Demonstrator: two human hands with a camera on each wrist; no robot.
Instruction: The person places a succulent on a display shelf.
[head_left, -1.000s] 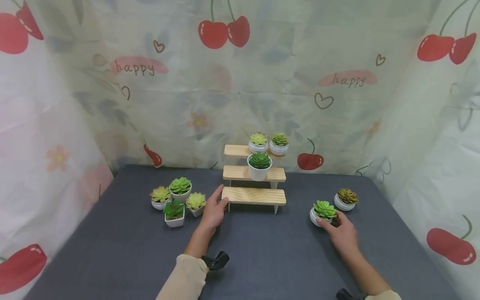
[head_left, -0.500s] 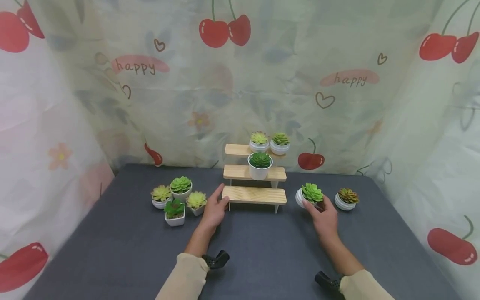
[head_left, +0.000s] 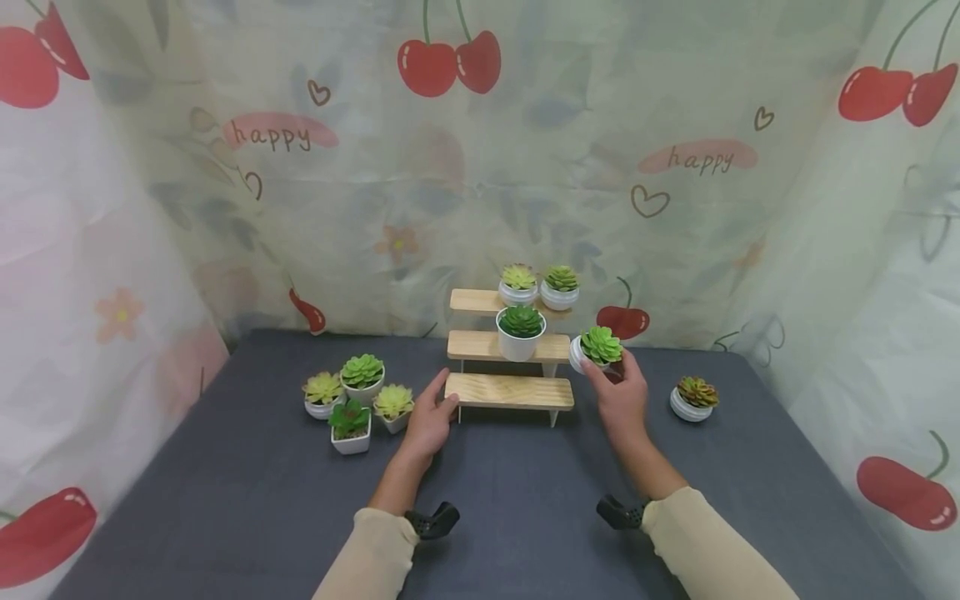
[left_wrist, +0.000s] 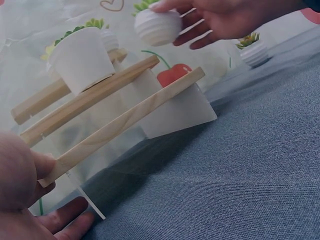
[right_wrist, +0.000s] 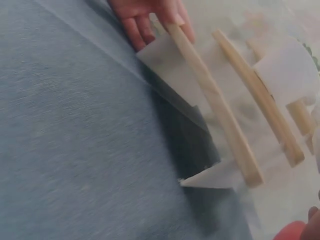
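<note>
A three-step wooden plant stand (head_left: 510, 392) with pale plank shelves stands at the back middle. My left hand (head_left: 429, 423) holds the left end of its lowest shelf, thumb on the plank's top in the left wrist view. My right hand (head_left: 624, 402) grips a potted succulent (head_left: 602, 345), bright green in a ribbed white pot (left_wrist: 158, 28), held up beside the right end of the middle shelf. On that middle shelf sits a dark green succulent (head_left: 521, 332) in a smooth white pot. Two succulents in ribbed pots, one yellow-green (head_left: 517, 285) and one green (head_left: 560, 287), share the top shelf's right half.
Several small potted succulents (head_left: 362, 375) cluster on the dark grey tablecloth (head_left: 510, 508) left of the stand. A reddish succulent (head_left: 693, 398) in a ribbed white pot stands alone at the right. A cherry-print curtain (head_left: 360, 192) encloses the back and sides.
My right hand has lifted the bright green succulent from the right of the table and carried it left and away from me, toward the stand. My left hand has stayed on the lowest shelf.
</note>
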